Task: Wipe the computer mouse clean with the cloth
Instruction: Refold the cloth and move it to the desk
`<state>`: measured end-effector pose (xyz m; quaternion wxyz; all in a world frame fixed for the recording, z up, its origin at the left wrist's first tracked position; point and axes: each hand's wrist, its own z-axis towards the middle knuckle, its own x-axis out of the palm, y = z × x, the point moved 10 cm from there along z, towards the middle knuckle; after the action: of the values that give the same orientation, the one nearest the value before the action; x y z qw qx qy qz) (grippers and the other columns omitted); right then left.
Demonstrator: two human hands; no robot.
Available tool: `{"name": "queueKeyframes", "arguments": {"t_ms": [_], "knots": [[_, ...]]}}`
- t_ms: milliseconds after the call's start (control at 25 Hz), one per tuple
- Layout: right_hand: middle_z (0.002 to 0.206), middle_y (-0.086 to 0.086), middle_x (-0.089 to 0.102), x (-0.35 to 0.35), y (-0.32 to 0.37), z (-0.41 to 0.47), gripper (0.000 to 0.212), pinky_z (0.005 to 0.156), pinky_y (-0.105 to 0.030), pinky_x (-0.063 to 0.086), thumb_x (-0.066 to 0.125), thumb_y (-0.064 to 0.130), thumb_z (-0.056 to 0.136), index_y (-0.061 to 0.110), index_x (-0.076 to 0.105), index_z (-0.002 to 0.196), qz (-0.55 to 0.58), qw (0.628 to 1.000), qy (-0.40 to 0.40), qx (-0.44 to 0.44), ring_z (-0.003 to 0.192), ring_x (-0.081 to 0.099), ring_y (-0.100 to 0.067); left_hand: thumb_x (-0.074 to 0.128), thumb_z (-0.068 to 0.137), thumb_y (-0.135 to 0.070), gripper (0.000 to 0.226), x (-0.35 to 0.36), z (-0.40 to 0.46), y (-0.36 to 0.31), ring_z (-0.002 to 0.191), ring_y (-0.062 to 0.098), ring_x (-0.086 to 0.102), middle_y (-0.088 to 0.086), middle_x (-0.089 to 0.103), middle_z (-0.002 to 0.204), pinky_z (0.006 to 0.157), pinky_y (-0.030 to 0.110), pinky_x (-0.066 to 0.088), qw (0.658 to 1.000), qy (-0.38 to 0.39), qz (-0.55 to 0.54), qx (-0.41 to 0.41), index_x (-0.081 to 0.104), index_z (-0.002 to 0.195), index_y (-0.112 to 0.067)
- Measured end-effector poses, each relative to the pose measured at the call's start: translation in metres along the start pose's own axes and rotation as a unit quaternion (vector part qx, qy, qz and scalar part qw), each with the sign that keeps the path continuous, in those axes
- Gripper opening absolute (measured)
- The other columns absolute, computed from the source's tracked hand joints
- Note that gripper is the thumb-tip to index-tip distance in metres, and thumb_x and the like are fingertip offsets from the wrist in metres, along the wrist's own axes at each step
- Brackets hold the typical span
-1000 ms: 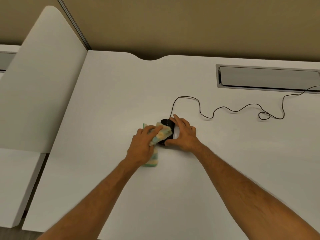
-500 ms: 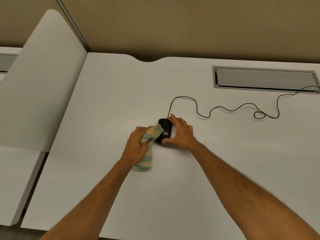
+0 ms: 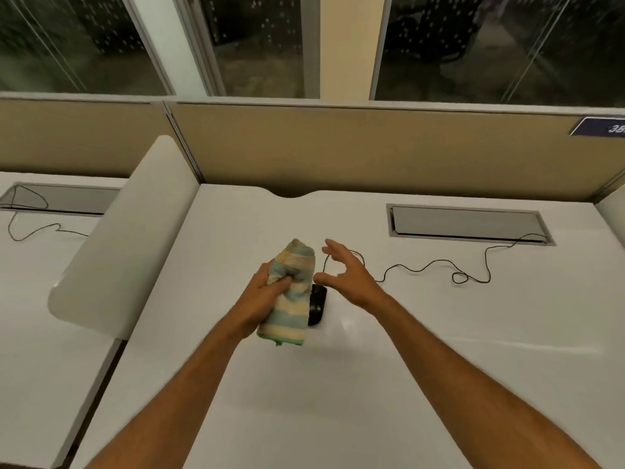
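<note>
A black wired computer mouse lies on the white desk, partly hidden behind the cloth. Lifted off the desk, my left hand grips a bunched cloth with pale blue, yellow and green stripes. The cloth hangs just left of the mouse and above it. My right hand hovers above and slightly behind the mouse with fingers spread, holding nothing. The mouse's black cable snakes right toward the desk's cable slot.
A grey metal cable hatch is set into the desk at the back right. A white curved divider panel stands on the left, with a neighbouring desk and another cable beyond. A tan partition and windows lie behind.
My right hand has let go of the mouse and risen with fingers apart. My left hand has lifted the cloth off the mouse. The camera has tilted up, showing the partition and windows.
</note>
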<state>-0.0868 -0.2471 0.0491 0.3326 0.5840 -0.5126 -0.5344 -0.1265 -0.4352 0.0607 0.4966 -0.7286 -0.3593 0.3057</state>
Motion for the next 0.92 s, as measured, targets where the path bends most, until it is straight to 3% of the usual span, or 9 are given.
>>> {"name": "queueKeyframes", "arguments": {"t_ms": [80,200,320,440,520,640,720,840,920], "knots": [[0.151,0.004,0.046,-0.021,0.032,-0.021,0.083,0.098,-0.035,0.045,0.078,0.041,0.083,0.031,0.031,0.152,0.056,0.998,-0.039,-0.008,0.136,0.043,-0.02,0.061,0.089,-0.033,0.042,0.008,-0.011,-0.027,0.108,0.03,0.069,0.011,0.07,0.121,0.087,0.046,0.059,0.995,0.009,-0.093,-0.02,0.057,0.129,-0.02],[0.153,0.005,0.041,-0.042,0.077,-0.056,0.084,0.102,-0.036,0.044,0.08,0.036,0.083,0.03,0.031,0.151,0.034,0.993,-0.095,-0.056,0.134,0.044,-0.017,0.062,0.089,-0.033,0.042,0.016,-0.021,-0.062,0.107,0.033,0.069,0.013,0.069,0.121,0.089,0.052,0.058,0.994,-0.03,-0.104,-0.02,0.056,0.128,-0.018],[0.149,0.002,0.045,-0.054,0.147,-0.1,0.076,0.111,-0.029,0.035,0.081,0.034,0.081,0.021,0.043,0.145,-0.116,0.941,-0.175,-0.266,0.136,0.04,-0.015,0.064,0.091,-0.032,0.024,0.025,-0.026,-0.09,0.095,0.028,0.075,0.008,0.076,0.109,0.071,0.043,0.062,0.991,-0.066,-0.119,-0.006,0.067,0.115,-0.027],[0.153,-0.004,0.042,-0.041,0.18,-0.116,0.081,0.117,-0.036,0.026,0.078,0.045,0.078,0.018,0.044,0.146,-0.266,0.88,-0.135,-0.37,0.142,0.031,-0.025,0.067,0.09,-0.029,0.028,0.053,-0.026,-0.111,0.104,0.031,0.072,0.01,0.074,0.113,0.075,0.04,0.061,0.99,0.004,-0.14,0.024,0.068,0.117,-0.024],[0.161,0.0,0.029,-0.042,0.165,-0.104,0.094,0.119,-0.042,0.022,0.078,0.049,0.076,0.023,0.031,0.154,-0.307,0.897,-0.06,-0.311,0.147,0.021,-0.027,0.069,0.091,-0.026,0.036,0.077,-0.025,-0.124,0.11,0.032,0.069,0.011,0.072,0.12,0.082,0.041,0.06,0.987,0.061,-0.139,0.051,0.062,0.126,-0.022],[0.161,0.004,0.025,-0.065,0.123,-0.093,0.103,0.112,-0.04,0.037,0.078,0.049,0.077,0.031,0.015,0.157,-0.259,0.946,-0.006,-0.197,0.139,0.033,-0.021,0.078,0.085,-0.024,0.065,0.108,-0.019,-0.125,0.113,0.034,0.067,0.013,0.067,0.127,0.091,0.05,0.057,0.986,0.099,-0.131,0.04,0.046,0.142,-0.026],[0.153,0.002,0.038,-0.09,0.101,-0.092,0.096,0.104,-0.037,0.045,0.076,0.05,0.079,0.033,0.019,0.155,-0.242,0.958,-0.028,-0.149,0.127,0.046,-0.017,0.082,0.079,-0.031,0.08,0.127,-0.015,-0.121,0.113,0.031,0.066,0.009,0.064,0.128,0.093,0.046,0.057,0.994,0.093,-0.051,0.039,0.038,0.146,-0.034],[0.128,0.008,0.057,-0.133,0.077,-0.098,0.078,0.084,-0.021,0.05,0.078,0.051,0.073,0.043,0.037,0.139,-0.177,0.976,-0.064,-0.111,0.105,0.059,-0.007,0.084,0.075,-0.036,0.073,0.164,-0.002,-0.128,0.117,0.017,0.055,-0.002,0.049,0.132,0.088,0.023,0.055,0.984,0.081,0.114,0.109,0.047,0.137,-0.037],[0.111,0.015,0.06,-0.162,0.064,-0.104,0.067,0.07,-0.013,0.051,0.081,0.051,0.071,0.048,0.042,0.125,-0.141,0.983,-0.075,-0.093,0.095,0.062,-0.003,0.084,0.073,-0.038,0.069,0.191,0.007,-0.13,0.121,0.012,0.051,-0.006,0.047,0.134,0.09,0.019,0.047,0.976,0.11,0.139,0.131,0.05,0.133,-0.039]]}}
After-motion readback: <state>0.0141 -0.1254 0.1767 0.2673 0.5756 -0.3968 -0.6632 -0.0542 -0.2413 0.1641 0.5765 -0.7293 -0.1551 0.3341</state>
